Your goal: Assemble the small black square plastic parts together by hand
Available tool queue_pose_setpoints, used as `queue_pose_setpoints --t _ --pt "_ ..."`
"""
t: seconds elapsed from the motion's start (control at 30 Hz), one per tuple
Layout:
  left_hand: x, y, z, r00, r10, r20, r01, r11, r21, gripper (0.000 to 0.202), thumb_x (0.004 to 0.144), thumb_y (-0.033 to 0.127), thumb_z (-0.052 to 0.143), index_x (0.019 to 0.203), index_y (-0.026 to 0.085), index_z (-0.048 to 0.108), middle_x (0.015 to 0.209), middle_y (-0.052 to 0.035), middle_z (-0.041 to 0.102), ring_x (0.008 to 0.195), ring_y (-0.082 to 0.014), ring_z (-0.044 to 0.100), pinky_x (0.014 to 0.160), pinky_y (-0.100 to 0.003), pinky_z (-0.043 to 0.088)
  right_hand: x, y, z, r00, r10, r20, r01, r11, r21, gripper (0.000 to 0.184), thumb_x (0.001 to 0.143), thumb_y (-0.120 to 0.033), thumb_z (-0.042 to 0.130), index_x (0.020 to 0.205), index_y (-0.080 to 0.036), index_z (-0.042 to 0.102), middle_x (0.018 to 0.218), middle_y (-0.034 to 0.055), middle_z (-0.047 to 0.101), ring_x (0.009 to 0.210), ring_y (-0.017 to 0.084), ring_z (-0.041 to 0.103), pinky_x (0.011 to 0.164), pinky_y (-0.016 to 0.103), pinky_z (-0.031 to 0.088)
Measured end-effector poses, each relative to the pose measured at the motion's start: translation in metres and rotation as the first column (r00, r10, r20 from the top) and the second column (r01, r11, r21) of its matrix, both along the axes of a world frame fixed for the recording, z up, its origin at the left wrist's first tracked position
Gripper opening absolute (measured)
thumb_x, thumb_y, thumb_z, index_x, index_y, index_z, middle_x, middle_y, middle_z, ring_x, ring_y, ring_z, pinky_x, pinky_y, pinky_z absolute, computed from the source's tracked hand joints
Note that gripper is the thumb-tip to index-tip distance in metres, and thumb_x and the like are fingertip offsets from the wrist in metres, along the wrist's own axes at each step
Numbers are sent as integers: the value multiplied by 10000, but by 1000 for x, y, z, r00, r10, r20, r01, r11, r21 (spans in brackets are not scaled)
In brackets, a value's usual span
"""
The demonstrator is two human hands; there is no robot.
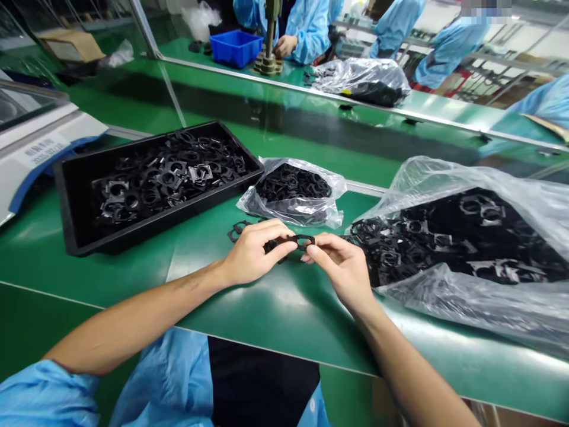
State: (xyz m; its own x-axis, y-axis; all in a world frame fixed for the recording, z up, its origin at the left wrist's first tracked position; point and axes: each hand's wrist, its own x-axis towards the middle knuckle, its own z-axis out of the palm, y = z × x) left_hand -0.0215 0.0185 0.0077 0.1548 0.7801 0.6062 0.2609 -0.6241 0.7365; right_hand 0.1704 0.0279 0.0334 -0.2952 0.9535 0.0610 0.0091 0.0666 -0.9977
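Note:
Between both hands, over the green table, is a small black ring-shaped part (304, 238) with an open middle. My left hand (254, 250) pinches its left end, and my right hand (340, 261) grips its right end with thumb and fingers. More black parts show partly under my left fingers; whether that hand holds them too I cannot tell. A few similar loose parts (238, 230) lie on the table just behind my left hand. Beyond the hands sits a small clear bag (311, 210) filled with black rings.
A black tray (164, 216) heaped with black parts stands at the left, beside a white-and-blue machine (53, 139). A large open plastic bag (444, 296) of parts fills the right. Behind a metal-edged divider, a co-worker's hand (285, 45) is near a blue bin (236, 48).

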Motion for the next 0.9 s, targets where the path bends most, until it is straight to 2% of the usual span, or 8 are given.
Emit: queue_pose_setpoints --t 0.1,0.2,0.37,0.57,0.67,0.73,0.83,0.9 --pt "-1 0 -1 999 -3 -49 4 1000 12 177 966 238 623 819 160 680 771 -36 678 715 -141 612 689 -262 491 0 -1 0 1000 2 29 -2 1000 -11 304 761 -480 855 761 -198 740 699 12 702 622 157 657 658 305 582" --pt "0 -2 -3 996 -9 -91 13 999 40 163 972 231 611 844 157 679 780 -39 673 717 -142 608 691 -264 492 0 -1 -6 999 -30 -21 29 999 -27 273 776 -454 847 755 -204 740 685 2 704 602 147 648 647 294 572" --pt "0 -2 -4 996 -22 -92 29 996 84 119 966 208 616 893 147 687 798 -45 680 729 -140 618 705 -263 502 1 -1 -12 999 7 -42 -9 999 -43 271 800 -449 829 759 -202 726 661 -3 691 590 142 635 640 288 558" --pt "-4 1 -1 994 0 -108 8 997 75 111 954 199 629 878 140 684 774 -39 676 705 -132 610 675 -253 495 3 -1 -2 996 35 88 -48 988 148 131 818 -305 815 862 -213 733 847 17 689 749 152 642 711 278 546" --pt "-5 0 -2 987 -19 -157 38 992 119 104 965 205 617 916 145 687 801 -49 688 733 -142 626 695 -260 511 5 0 2 976 54 210 -103 967 231 68 845 -247 763 817 -202 720 802 17 672 726 152 617 678 274 511" --pt "-5 -1 -4 979 -37 -201 71 984 165 112 975 201 600 935 146 689 821 -59 696 757 -151 634 713 -268 520 6 1 4 956 62 288 -141 954 264 108 849 -218 737 752 -193 697 738 8 658 688 146 593 667 275 486" --pt "-4 -2 -6 975 -70 -210 104 982 159 123 977 202 595 931 144 693 828 -63 697 766 -152 636 721 -267 522 6 2 5 942 72 328 -154 961 229 182 852 -227 717 684 -185 661 672 -5 635 645 133 561 650 267 465" --pt "-3 -3 -5 982 -91 -163 101 993 55 122 964 217 618 911 143 699 807 -51 688 741 -142 627 708 -257 518 6 2 6 951 88 296 -139 978 157 229 849 -288 737 669 -181 646 657 -9 622 628 128 549 628 258 461"
